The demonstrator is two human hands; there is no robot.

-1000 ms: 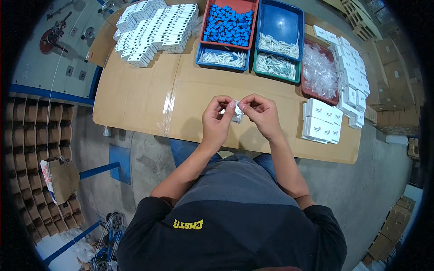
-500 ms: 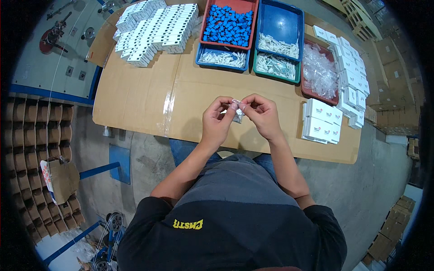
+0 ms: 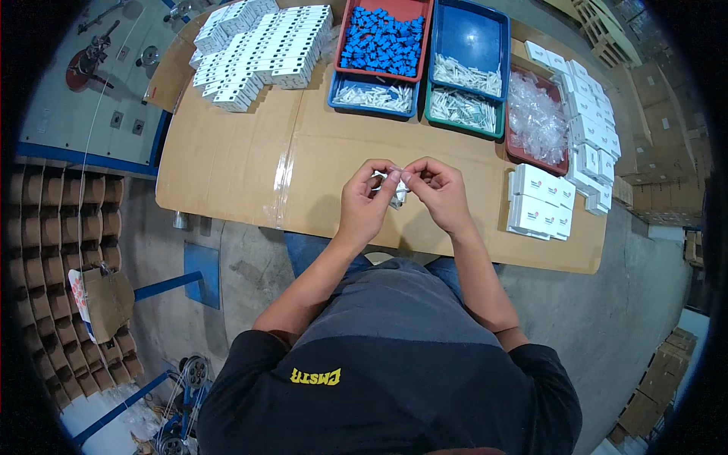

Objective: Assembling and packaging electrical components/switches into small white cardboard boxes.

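A small clear plastic bag (image 3: 397, 199) hangs between my two hands above the near part of the cardboard-covered table. Whitish contents show through it, too small to name. My left hand (image 3: 367, 199) pinches the bag's upper edge between thumb and forefinger. On the other side my right hand (image 3: 437, 192) pinches the same edge, thumb and finger close to the left ones. The other fingers of both hands are curled in, and they hide part of the bag.
Stacked white boxes (image 3: 262, 57) stand at the far left. Trays hold blue parts (image 3: 383, 44), white plugs (image 3: 373, 98) and pale pieces (image 3: 464, 110). A brown-red tray of clear bags (image 3: 537, 114) lies right, beside more white boxes (image 3: 540, 205). The table's edge curves near my lap.
My fingers have shifted slightly at the bag's top edge, and the bag has turned a little, showing more white. Both forearms stay nearly in place.
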